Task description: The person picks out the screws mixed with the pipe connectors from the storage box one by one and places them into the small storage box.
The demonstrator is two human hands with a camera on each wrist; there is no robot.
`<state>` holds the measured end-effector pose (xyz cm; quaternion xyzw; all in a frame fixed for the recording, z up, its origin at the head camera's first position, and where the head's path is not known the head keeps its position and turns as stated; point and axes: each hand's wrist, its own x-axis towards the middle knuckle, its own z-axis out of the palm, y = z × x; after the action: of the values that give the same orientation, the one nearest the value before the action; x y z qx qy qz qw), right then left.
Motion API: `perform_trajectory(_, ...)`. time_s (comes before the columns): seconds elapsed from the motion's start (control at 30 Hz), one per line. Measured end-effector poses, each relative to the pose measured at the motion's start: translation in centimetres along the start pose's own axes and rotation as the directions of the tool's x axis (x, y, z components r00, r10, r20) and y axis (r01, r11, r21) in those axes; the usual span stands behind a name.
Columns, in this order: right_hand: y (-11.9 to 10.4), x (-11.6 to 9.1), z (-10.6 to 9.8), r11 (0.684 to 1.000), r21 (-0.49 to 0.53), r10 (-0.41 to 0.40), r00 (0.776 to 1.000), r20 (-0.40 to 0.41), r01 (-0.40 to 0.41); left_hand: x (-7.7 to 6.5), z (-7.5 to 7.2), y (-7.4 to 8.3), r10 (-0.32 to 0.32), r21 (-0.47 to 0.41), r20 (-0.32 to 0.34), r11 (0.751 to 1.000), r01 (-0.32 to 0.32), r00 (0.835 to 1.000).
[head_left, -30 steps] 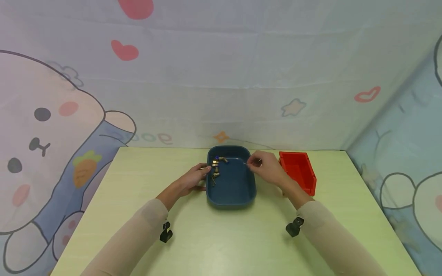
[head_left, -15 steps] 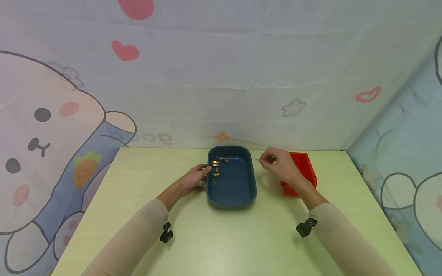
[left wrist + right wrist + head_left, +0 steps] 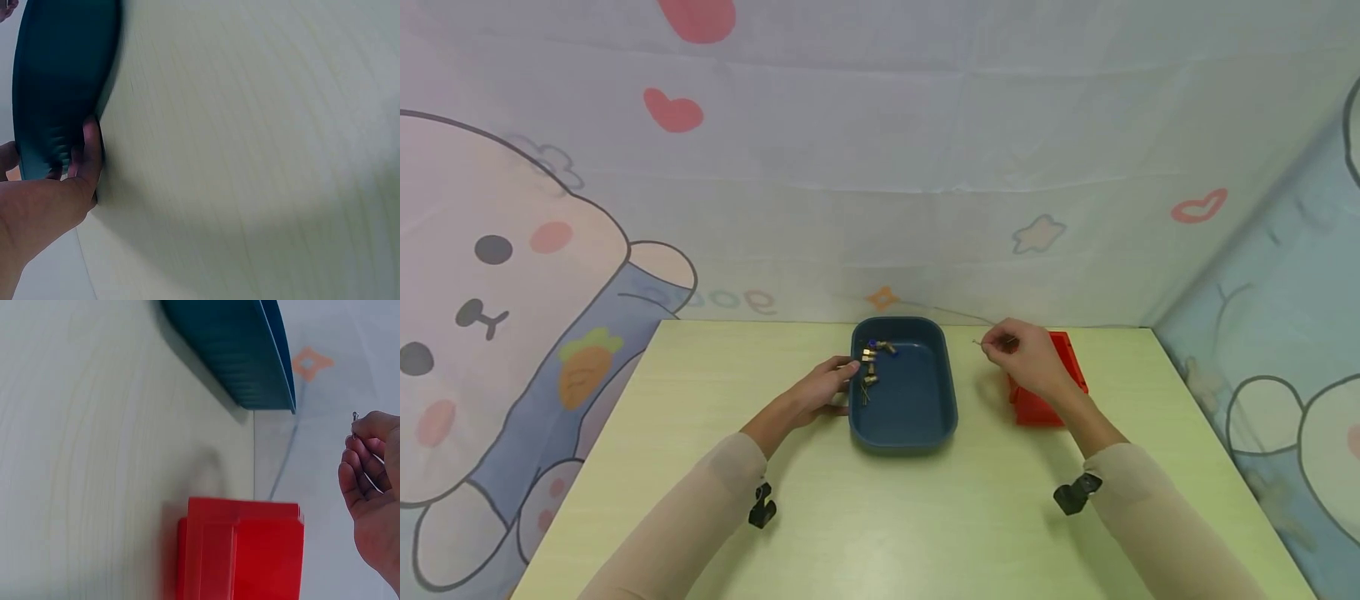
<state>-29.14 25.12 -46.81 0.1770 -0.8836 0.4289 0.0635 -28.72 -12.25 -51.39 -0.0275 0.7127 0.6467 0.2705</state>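
A small metal screw (image 3: 355, 417) is pinched between the thumb and fingertips of the right hand (image 3: 1022, 357); that grip is narrow. The screw is held in the air near the far edge of the worktop (image 3: 910, 521), over the gap between a dark blue tray (image 3: 910, 408) and a red plastic bin (image 3: 1037, 410). The tray's left wall is held by the left hand (image 3: 816, 392), thumb over the rim and fingers along the outside. Brass fittings (image 3: 869, 357) are gathered inside along that wall, toward its far corner. Both containers are placed near the far edge, well apart from the left and right edges, with broad room in front. The bin is partly hidden by the right hand. Behind the far edge, a printed cloth (image 3: 850, 233) is hung.
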Motion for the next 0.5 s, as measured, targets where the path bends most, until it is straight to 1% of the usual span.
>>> perform_trajectory(0.23,0.8,-0.7,-1.4,0.999,-0.023,0.042,0.999,-0.026,-0.043,-0.2,0.1,0.2,-0.003,0.0,-0.002,1.0,0.003,1.0)
perform_trajectory(0.4,1.5,-1.0,-2.2,0.999,-0.032,0.038,0.998,-0.047,-0.039,-0.2,0.1,0.2,-0.004,-0.001,-0.002,1.0,0.004,1.0)
perform_trajectory(0.5,1.9,-1.3,-2.6,0.998,-0.031,0.053,0.997,-0.059,-0.055,-0.2,0.1,0.2,-0.007,0.001,-0.002,1.0,0.007,1.0)
